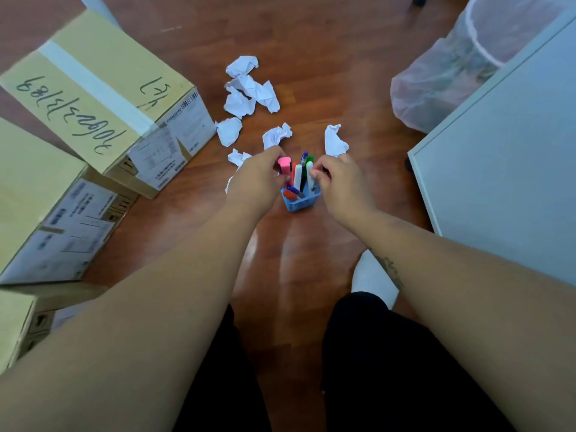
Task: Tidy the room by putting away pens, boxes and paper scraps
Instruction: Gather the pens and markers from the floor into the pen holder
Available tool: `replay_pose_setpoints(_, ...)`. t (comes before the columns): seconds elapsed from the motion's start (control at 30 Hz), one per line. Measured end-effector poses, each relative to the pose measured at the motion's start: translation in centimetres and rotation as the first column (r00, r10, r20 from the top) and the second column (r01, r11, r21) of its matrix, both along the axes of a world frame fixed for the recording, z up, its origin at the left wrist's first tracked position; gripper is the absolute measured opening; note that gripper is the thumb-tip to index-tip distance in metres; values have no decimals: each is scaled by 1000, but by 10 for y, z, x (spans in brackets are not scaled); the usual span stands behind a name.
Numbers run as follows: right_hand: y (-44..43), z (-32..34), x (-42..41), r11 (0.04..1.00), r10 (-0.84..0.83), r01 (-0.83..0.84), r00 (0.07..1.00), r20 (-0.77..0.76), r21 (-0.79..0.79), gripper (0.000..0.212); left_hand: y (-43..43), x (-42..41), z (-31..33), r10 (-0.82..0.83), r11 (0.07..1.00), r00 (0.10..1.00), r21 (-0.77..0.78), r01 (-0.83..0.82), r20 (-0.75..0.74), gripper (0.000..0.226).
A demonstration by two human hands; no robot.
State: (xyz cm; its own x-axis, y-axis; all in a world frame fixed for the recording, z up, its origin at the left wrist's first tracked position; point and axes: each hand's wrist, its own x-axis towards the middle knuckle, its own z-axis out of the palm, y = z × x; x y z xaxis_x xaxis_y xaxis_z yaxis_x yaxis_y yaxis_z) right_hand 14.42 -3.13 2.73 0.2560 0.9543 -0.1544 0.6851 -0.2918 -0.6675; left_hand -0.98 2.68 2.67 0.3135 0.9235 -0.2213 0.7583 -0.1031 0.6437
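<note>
A small blue pen holder point(300, 203) stands on the wooden floor, holding several pens and markers point(301, 173). My left hand point(258, 176) grips a pink highlighter point(284, 165) at the holder's left side. My right hand point(338, 179) pinches the top of a white pen point(309, 169) in the holder. Several crumpled white paper scraps point(247, 88) lie on the floor just beyond the holder. Three cardboard boxes sit at the left: one tilted box with handwriting point(103, 98), one below it point(46, 207) and one at the lower left point(21, 322).
A white bin lined with a clear plastic bag point(452, 67) stands at the upper right. A grey-white cabinet point(505, 169) fills the right side. My legs in dark trousers and a white-socked foot point(371, 275) are below the hands.
</note>
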Motion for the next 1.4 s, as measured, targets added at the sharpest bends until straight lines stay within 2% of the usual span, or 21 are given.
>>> replay_pose_setpoints(0.27, 19, -11, 5, 989, 46, -43, 999, 14, -144, 16, 18, 3, -8, -22, 1000, 999, 3, 22, -32, 18)
replay_pose_setpoints(0.4, 21, -17, 7, 989, 32, -28, 999, 23, -143, 11, 18, 2, -14, -100, 995, 992, -15, 99, -73, 19)
replay_pose_setpoints(0.6, 14, -23, 13, 980, 87, -72, 993, 74, -188, 20, 17, 8, -16, -75, 997, 997, -19, 75, -26, 18)
replay_pose_setpoints(0.87, 16, -36, 24, 967, 65, -43, 995, 80, -252, 27, 14, 3, -30, -48, 988, 998, -146, 43, -31, 20)
replay_pose_setpoints(0.97, 17, -44, 27, 962, 72, -52, 995, 64, -267, 31, 12, 4, -28, -51, 984, 998, -166, 58, 42, 27)
replay_pose_setpoints(1.1, 18, -52, 26, 959, 148, -140, 989, 17, -247, 41, 9, 7, -27, 3, 988, 996, -156, 11, 95, 30)
replay_pose_setpoints(1.27, 18, -61, 26, 964, 168, -172, 985, -35, -204, 41, 10, 6, -32, 29, 995, 991, -101, -16, 127, 11)
replay_pose_setpoints(1.4, 20, -65, 26, 966, 176, -179, 984, -30, -184, 41, 15, 3, -35, 83, 996, 983, -39, -78, 161, 17)
